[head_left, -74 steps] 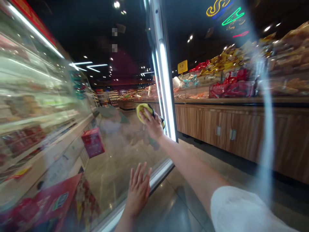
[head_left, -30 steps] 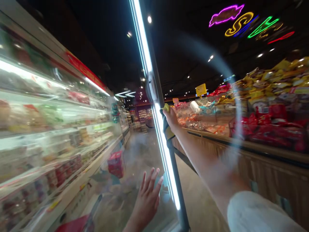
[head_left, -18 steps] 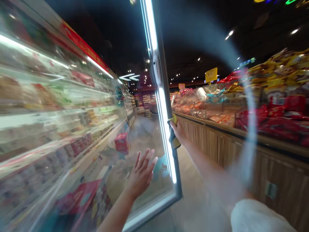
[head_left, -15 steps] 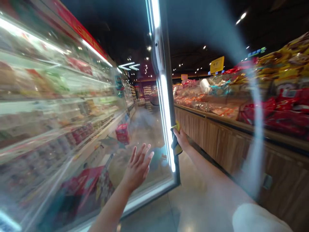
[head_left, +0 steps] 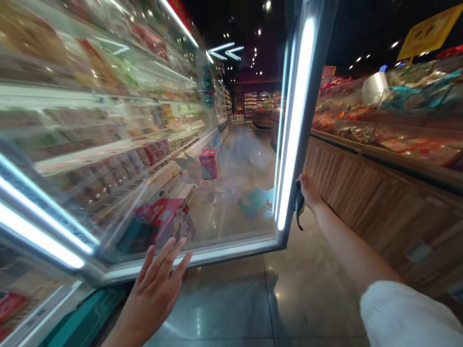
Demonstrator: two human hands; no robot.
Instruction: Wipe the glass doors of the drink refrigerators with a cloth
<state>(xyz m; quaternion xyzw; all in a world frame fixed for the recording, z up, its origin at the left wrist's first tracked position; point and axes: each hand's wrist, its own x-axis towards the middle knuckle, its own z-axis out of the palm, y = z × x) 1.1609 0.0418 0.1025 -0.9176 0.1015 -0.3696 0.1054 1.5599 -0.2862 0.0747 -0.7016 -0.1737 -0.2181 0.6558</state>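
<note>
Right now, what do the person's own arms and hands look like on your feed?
The left hand and right hand are both ungloved, with no ring or watch that I can make out. The right forearm is bare up to a loose white sleeve. No left sleeve is in view.

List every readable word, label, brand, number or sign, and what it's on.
No text reads clearly.
Yellow sign: dark marks, too blurred.
Red box seen through the glass door: pale label, too blurred.
Pink box: print too small and blurred.
Shelf packages: too blurred.
Chevron lights: two left-pointing arrow shapes, no words.
</note>
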